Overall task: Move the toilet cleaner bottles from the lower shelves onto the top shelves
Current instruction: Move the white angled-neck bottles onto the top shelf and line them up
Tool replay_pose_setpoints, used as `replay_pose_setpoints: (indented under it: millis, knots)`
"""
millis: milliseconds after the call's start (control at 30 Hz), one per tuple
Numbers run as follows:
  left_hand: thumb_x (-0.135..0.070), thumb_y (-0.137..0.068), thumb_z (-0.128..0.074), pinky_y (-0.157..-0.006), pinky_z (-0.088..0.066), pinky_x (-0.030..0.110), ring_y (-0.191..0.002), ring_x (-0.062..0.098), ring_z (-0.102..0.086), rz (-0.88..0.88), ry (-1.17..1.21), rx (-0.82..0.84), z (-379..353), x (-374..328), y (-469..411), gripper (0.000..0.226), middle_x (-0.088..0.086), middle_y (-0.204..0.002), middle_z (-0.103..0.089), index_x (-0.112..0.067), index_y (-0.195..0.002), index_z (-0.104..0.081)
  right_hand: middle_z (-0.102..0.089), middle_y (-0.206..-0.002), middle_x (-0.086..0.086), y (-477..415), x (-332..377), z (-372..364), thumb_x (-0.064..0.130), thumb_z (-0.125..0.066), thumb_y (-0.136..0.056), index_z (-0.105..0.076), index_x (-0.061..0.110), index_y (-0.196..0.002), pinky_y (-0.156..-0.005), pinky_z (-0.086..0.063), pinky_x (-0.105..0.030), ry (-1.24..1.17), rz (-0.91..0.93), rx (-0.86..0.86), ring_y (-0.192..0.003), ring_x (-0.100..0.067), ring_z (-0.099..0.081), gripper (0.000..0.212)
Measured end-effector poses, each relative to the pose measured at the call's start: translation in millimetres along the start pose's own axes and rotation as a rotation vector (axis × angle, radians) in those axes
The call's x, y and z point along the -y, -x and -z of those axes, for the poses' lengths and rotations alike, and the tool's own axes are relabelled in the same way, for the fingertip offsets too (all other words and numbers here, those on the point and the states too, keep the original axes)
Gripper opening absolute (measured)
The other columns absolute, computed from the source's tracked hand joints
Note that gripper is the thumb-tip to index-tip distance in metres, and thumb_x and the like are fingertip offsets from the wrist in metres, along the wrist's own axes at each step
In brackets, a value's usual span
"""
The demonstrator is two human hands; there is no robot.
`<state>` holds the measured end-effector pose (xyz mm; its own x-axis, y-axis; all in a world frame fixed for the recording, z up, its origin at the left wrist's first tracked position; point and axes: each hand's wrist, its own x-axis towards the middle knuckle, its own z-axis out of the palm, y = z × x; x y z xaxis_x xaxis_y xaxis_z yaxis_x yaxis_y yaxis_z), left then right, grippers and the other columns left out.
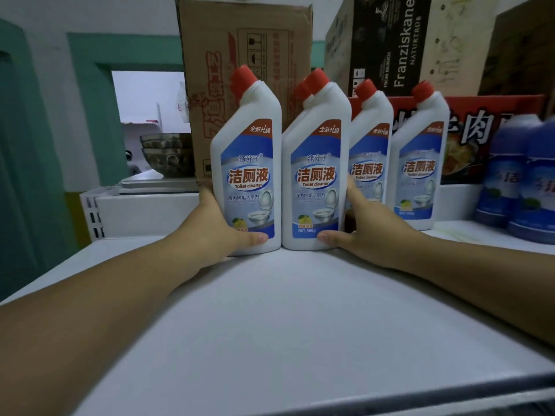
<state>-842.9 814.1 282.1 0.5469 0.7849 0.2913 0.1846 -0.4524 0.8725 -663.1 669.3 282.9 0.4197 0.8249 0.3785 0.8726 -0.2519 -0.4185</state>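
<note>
Several white toilet cleaner bottles with red caps stand upright on the white top shelf (300, 310). My left hand (216, 226) grips the base of the leftmost bottle (249, 163), thumb across its front. My right hand (369, 229) grips the base of the bottle beside it (318, 166), thumb on its front. These two bottles touch side by side, both resting on the shelf. Behind and to the right stand two more bottles (371, 151) (420, 163); another red cap shows behind the right-hand bottle.
Cardboard boxes (240, 55) (405, 40) and a red carton (480, 130) stand behind the bottles. Blue bottles (522, 181) sit at the right. A stack of metal bowls (168, 154) and a white crate (96, 211) lie at the left, beyond the shelf edge.
</note>
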Motion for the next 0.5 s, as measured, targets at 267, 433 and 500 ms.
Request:
replay_pose_setpoints:
  millis: [267, 433, 500]
  knots:
    - [-0.04, -0.07, -0.074, -0.1, -0.038, 0.045, -0.124, 0.024, -0.047, 0.098, 0.047, 0.032, 21.6, -27.3, 13.7, 0.098, 0.0, -0.142, -0.046, -0.022, -0.148, -0.019, -0.061, -0.127, 0.003, 6.4, -1.6, 36.9, 0.042, -0.057, -0.087, -0.021, 0.026, -0.148, -0.092, -0.046, -0.028, 0.115, 0.013, 0.15, -0.103, -0.012, -0.058, 0.072]
    - [-0.038, -0.083, -0.066, -0.076, -0.046, 0.022, -0.107, 0.02, -0.058, -0.364, -0.165, -0.307, 39.4, -60.9, 58.6, 0.048, -0.002, -0.116, -0.061, -0.02, -0.126, -0.052, -0.063, -0.126, -0.003, 35.0, -13.7, 79.9, 0.044, -0.056, -0.089, -0.049, 0.016, -0.136, -0.094, -0.046, -0.032, 0.16, -0.095, 0.089, -0.111, -0.019, -0.057, 0.055]
    - [-0.058, -0.069, -0.068, -0.074, -0.05, 0.023, -0.084, 0.006, -0.064, -0.473, 0.02, -0.221, 28.1, -67.2, 99.4, 0.057, -0.02, -0.089, -0.067, -0.025, -0.115, -0.061, -0.064, -0.118, 0.001, 69.0, -21.3, 93.8, 0.039, -0.057, -0.09, -0.054, 0.017, -0.13, -0.087, -0.048, -0.028, -0.004, -0.097, 0.014, -0.104, -0.015, -0.06, 0.046]
